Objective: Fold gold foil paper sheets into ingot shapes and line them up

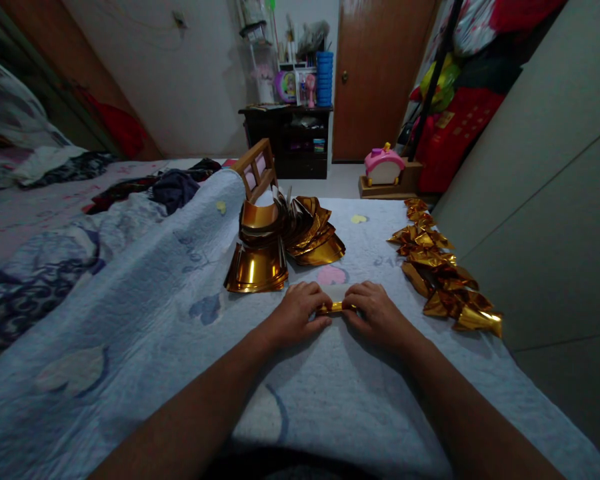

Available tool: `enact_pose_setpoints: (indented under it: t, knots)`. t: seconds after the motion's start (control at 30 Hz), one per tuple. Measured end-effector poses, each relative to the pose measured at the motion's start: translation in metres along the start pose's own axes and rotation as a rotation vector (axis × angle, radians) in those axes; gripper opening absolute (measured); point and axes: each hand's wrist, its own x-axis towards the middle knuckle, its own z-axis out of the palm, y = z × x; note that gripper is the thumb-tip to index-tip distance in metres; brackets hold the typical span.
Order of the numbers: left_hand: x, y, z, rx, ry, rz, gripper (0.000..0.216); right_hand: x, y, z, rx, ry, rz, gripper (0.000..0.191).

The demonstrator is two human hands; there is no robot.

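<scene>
Gold foil strip (337,307): I have it on the blue patterned cover (330,387), straight ahead of me, narrow and apparently rolled or folded. My left hand (303,309) and right hand (371,310) are each pinched on one end, with the bright middle showing between them. I judge this piece partway worked, not finished. Beyond my left hand lie stacks of loose gold sheets (257,265), some fanned out, seemingly unworked, so plenty looks left. Well apart to my right, a row of crumpled-looking gold pieces (443,283) runs along the cover's edge; I take those as done, though they overlap too much to count. Farther off stand a pink toy (384,167) and a wooden door (380,80).
</scene>
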Motion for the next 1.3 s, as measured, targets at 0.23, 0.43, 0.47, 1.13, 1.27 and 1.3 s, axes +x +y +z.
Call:
enact_pose_setpoints:
  t: [0.23,0.43,0.47,1.13,1.27,1.3]
  knots:
    - [0.002,-0.003,0.005,-0.010,0.120,0.021,0.016,-0.001,0.005,0.006,-0.014,0.020,0.019,0.014]
    - [0.000,-0.002,0.005,-0.137,0.193,0.025,0.019,0.000,0.011,0.008,0.007,0.027,0.054,0.016]
    - [0.000,-0.001,0.005,-0.164,0.200,0.023,0.019,0.000,0.011,0.008,0.013,0.027,0.056,0.016]
    - [-0.001,0.011,-0.001,-0.487,0.264,-0.208,0.012,0.001,0.003,0.001,0.261,0.143,0.148,0.009]
    - [0.000,0.011,0.001,-0.710,0.277,-0.240,0.011,0.000,-0.001,-0.002,0.496,0.148,0.222,0.009]
    - [0.000,0.010,0.001,-0.754,0.272,-0.243,0.012,0.000,-0.002,-0.004,0.542,0.154,0.233,0.008]
